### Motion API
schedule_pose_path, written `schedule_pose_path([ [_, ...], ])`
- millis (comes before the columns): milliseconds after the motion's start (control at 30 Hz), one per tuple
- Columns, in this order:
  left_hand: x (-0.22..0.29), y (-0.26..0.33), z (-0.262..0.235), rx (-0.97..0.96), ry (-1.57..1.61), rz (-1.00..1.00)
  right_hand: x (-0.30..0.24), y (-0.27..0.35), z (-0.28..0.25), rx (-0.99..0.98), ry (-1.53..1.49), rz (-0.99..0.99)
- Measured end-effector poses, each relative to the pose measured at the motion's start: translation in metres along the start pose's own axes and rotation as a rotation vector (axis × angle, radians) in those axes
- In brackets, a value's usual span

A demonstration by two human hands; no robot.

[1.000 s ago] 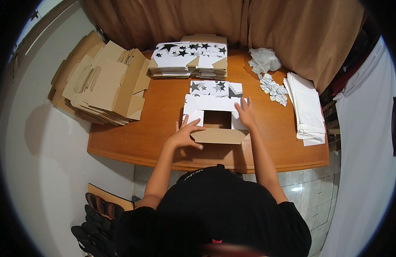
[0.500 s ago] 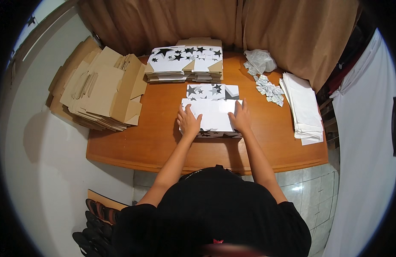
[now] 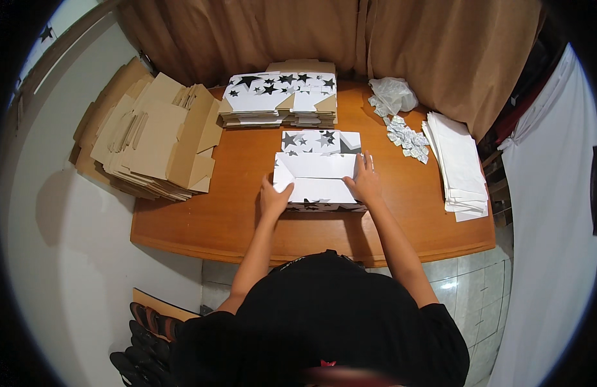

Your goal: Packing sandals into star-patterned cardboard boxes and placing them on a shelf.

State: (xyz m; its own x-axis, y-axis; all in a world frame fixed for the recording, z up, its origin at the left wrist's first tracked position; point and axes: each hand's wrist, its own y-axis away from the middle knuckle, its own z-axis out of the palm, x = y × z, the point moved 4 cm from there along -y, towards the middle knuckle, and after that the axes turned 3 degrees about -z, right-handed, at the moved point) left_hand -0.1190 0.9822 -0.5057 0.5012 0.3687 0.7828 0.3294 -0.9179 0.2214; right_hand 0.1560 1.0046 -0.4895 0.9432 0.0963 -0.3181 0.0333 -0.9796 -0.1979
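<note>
A white cardboard box (image 3: 321, 208) with black and grey stars stands on the wooden table in front of me. Its top is open and its inside shows white, with a dark line across it. Behind the opening lies its star-printed flap (image 3: 311, 140). My left hand (image 3: 274, 198) grips the left wall, thumb over the rim and fingers outside. On the right wall, my right hand (image 3: 366, 182) has its thumb inside and its fingers stretched along the side.
Folded star-printed cartons (image 3: 266, 100) are stacked at the back, and brown flattened cartons (image 3: 147, 132) lean at the left. To the right are small white packets (image 3: 407, 138), a clear plastic bag (image 3: 393, 94) and a pile of white sheets (image 3: 455, 164).
The flat white surface across the box's top has given way to a hollow inside. My left hand has moved outward and down to the left wall; my right hand stays at the right side.
</note>
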Motion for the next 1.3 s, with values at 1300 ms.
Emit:
schedule_pose_path([
  [1300,0.062,0.122,0.057,-0.044,-0.345,1.126,0.013,0.068,0.036,-0.346,-1.298,0.744],
])
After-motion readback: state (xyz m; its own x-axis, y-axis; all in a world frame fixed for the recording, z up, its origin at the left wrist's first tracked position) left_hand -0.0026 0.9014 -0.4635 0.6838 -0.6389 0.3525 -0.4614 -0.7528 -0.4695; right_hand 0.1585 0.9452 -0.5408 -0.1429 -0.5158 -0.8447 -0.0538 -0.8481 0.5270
